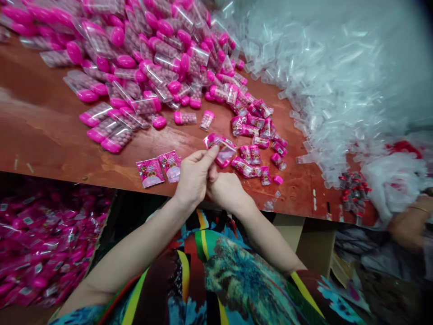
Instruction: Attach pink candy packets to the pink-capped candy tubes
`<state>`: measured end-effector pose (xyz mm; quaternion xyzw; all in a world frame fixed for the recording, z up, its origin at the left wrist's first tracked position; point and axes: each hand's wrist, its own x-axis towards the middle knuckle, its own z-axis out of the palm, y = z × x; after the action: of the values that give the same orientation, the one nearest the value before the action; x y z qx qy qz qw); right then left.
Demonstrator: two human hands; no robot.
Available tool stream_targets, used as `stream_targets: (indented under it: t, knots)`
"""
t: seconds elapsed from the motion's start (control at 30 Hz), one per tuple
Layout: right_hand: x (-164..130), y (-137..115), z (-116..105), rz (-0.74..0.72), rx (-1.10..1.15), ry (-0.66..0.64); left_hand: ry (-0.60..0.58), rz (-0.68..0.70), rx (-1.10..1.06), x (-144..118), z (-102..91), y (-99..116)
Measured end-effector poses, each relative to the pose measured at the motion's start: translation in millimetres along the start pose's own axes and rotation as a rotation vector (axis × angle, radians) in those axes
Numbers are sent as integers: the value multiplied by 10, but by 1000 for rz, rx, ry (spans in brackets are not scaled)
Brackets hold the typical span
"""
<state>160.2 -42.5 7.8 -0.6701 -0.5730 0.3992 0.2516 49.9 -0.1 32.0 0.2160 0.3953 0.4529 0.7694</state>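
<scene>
In the head view, my left hand (192, 176) is closed, its thumb and fingers pinching a pink printed plastic packet (221, 149) with a clear window. My right hand (226, 188) presses against it, fingers curled just below the packet; whatever they grip is hidden. Flat pink printed sachets (149, 173) lie on the table left of my hands. To the right are several small candy bottles in pink printed wrappers (250, 155). Just beyond my hands, two small clear bottles with pink caps (207, 120) hold pale round candies.
A large heap of pink-capped candy bottles (158, 76) covers the back left of the reddish table (43, 140). Clear containers (314, 90) pile up at right, near red-and-grey pieces (354, 192). Pink packets fill a box (50, 243) at lower left. Another person's arm (411, 221) shows at right.
</scene>
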Motion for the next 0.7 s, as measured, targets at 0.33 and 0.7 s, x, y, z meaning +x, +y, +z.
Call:
stream_targets:
  t: [0.33, 0.7]
  knots:
    - [-137, 129, 52, 58, 614, 213, 231, -142, -203, -53, -504, -70]
    - [-151, 8, 399, -62, 607, 311, 214, -69, -179, -69, -484, -130]
